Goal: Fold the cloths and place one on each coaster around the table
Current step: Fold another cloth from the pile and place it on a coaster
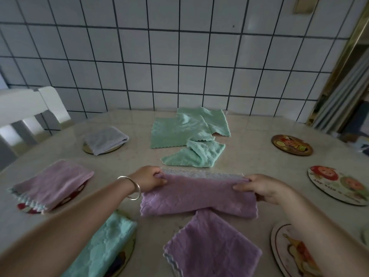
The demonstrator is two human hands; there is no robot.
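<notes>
At the near centre of the table, the left hand [148,177] and the right hand [261,187] each pinch one end of a purple cloth [197,194], thumbs on top and fingers tucked beneath the fold. The cloth is doubled along its length, its scalloped pale edge showing along the far side between the two hands. Holding both ends at once keeps the fold line taut and the layers aligned; in my judgement the fold is part done and a further fold across the length is needed before it will fit a coaster. A silver bangle [132,186] sits on the left wrist.

Just nearer than the held cloth lies a second purple cloth [211,244], flat and not yet folded small, its far corner tucked under the held one. To the left, three coasters are already served: a folded teal cloth [103,246] nearest, a folded purple cloth [54,183] beyond it, and a folded grey cloth [105,139] on a coaster farther off.

To the right, three coasters stand bare: a near coaster [287,250], a fruit-print coaster [337,184] and a dark coaster [292,145]. These are the likely destinations. Loose green cloths [179,130] lie unfolded at the far centre, near the tiled wall [179,56]. A white chair [30,110] stands at the far left.
</notes>
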